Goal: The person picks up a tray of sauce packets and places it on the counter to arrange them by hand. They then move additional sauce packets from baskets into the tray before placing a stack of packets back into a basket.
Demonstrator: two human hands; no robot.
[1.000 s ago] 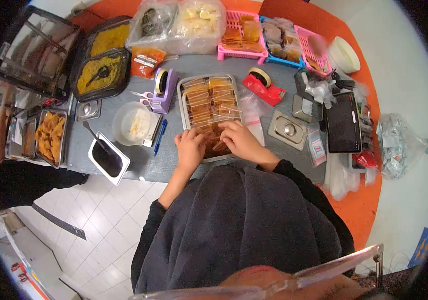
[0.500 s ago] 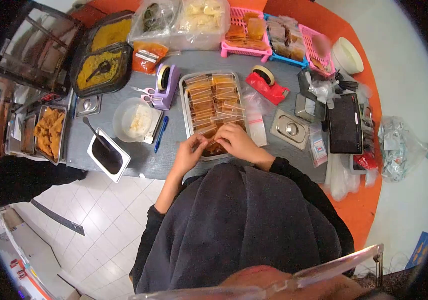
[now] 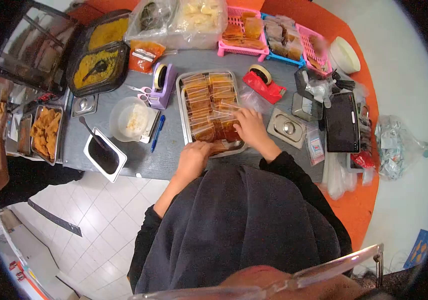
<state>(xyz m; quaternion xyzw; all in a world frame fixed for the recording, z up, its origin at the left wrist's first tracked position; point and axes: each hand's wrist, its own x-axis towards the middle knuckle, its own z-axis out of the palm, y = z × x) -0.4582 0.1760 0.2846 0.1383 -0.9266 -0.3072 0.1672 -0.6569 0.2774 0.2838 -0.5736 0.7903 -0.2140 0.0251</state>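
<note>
At the near edge of the grey tabletop [image 3: 169,160], the left hand [image 3: 192,159] curls loosely beside the long steel tray [image 3: 180,107] running away from the person, while the right hand [image 3: 250,127], nearer, presses clear amber-filled sachets [image 3: 209,102] (pinch unclear), white floor tiles beneath.

A food stall counter: fried food tray [image 3: 43,132], yellow rice pans [image 3: 95,62], sauce packets in a steel tray [image 3: 182,107].
</note>
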